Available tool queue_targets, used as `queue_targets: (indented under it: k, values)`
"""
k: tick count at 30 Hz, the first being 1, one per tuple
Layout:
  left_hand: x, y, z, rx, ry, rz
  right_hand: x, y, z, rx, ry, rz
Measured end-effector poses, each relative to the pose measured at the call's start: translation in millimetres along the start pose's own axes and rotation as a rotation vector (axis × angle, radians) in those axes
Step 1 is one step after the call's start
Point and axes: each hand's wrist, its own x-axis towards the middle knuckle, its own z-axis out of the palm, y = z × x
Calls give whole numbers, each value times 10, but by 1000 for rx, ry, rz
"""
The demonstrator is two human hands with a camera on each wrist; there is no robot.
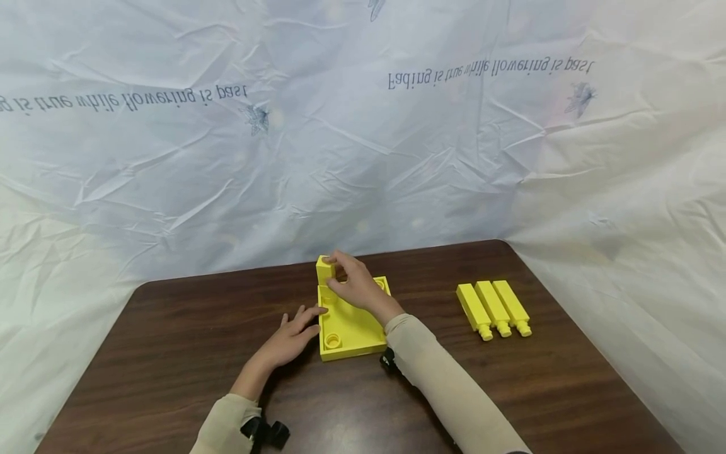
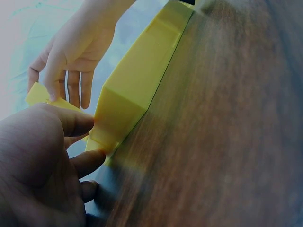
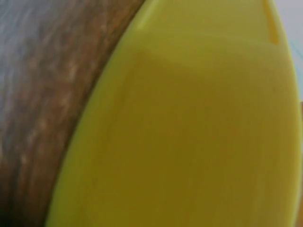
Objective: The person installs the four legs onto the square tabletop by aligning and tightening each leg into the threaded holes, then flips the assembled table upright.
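Observation:
A yellow square tray-like base (image 1: 354, 321) with raised rims and round corner sockets lies on the table; its yellow surface fills most of the right wrist view. A short-looking yellow square post (image 1: 325, 271) stands upright at its far left corner. My right hand (image 1: 360, 287) reaches over the base and grips this post between thumb and fingers; its lower end is hidden. My left hand (image 1: 292, 340) lies at the base's left side, fingers extended and fingertips touching the rim. In the left wrist view, the left fingertips (image 2: 90, 161) meet the base's outer wall.
Three similar yellow posts (image 1: 493, 309) with knobbed ends lie side by side on the right of the brown table (image 1: 227, 315). A pale printed cloth (image 1: 363, 157) hangs behind the table and along its sides.

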Motion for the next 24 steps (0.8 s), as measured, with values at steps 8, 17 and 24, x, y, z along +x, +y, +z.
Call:
queue_targets:
  k: [8, 17, 24]
  values:
    - [-9, -5, 0, -1, -3, 4, -2, 1, 5, -7, 2, -1]
    - [-6, 4, -3, 0, -10, 10, 3, 4, 21, -36, -12, 37]
    - [-3, -4, -7, -5, -8, 12, 6, -7, 25, -48, -5, 55]
